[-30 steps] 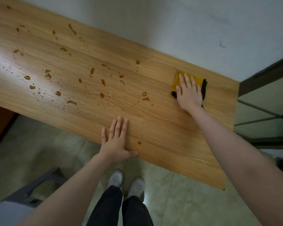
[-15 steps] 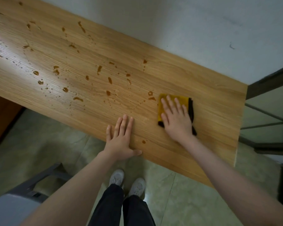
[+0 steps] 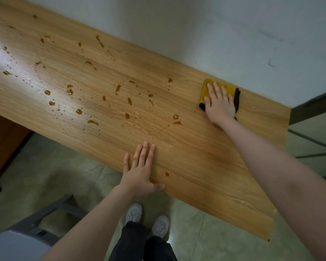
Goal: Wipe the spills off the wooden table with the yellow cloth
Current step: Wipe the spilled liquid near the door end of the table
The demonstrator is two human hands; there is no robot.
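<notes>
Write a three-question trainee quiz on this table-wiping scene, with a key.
1. True or false: the right hand lies flat on the yellow cloth.
2. The cloth lies near which table edge? A) wall edge B) the person's edge C) far left end
3. Fill in: the lone drop near the front edge lies just beside the ____ hand.

Key: 1 true; 2 A; 3 left.
</notes>
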